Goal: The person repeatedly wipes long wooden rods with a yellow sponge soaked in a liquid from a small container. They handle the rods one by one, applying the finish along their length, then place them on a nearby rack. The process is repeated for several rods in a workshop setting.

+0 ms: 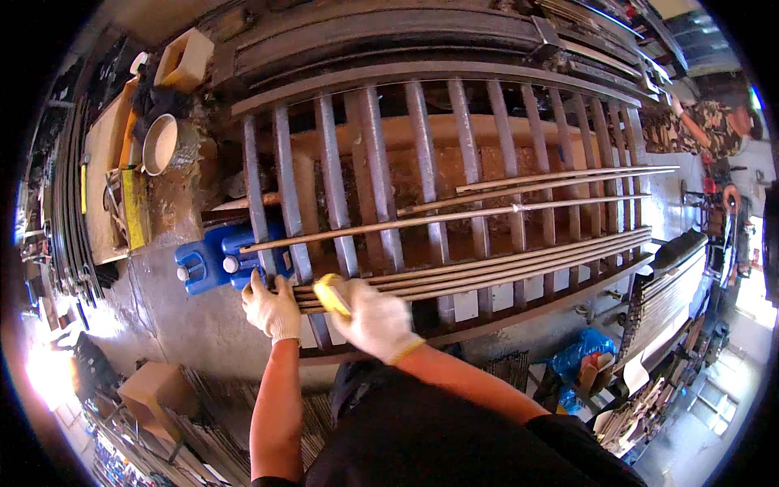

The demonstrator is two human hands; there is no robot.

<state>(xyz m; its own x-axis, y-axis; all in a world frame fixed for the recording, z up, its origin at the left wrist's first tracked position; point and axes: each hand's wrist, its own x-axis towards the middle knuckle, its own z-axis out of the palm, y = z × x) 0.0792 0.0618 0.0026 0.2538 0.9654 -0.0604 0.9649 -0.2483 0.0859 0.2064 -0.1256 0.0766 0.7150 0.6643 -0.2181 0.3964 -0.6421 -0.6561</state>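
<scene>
Both my hands wear whitish work gloves. My left hand [272,311] is at the left ends of several long thin brown rods [519,264], fingers bent over them; the exact grip is partly hidden. In my right hand [375,321] is a small yellow block [331,295], held over the same rods just right of my left hand. The rods lie side by side across the near part of a slatted metal rack [424,150]. Farther back on the rack, a single rod [446,217] lies slightly slanted, with a couple of shorter rods [560,179] beyond it.
Blue jerrycans [203,266] stand by the rack's left end. Beyond them are a round pail [161,144] and a wooden board. A cardboard box [158,398] sits at lower left. Stacked strips [669,288] and a blue plastic bag [583,351] lie right. Another person [714,126] is at far right.
</scene>
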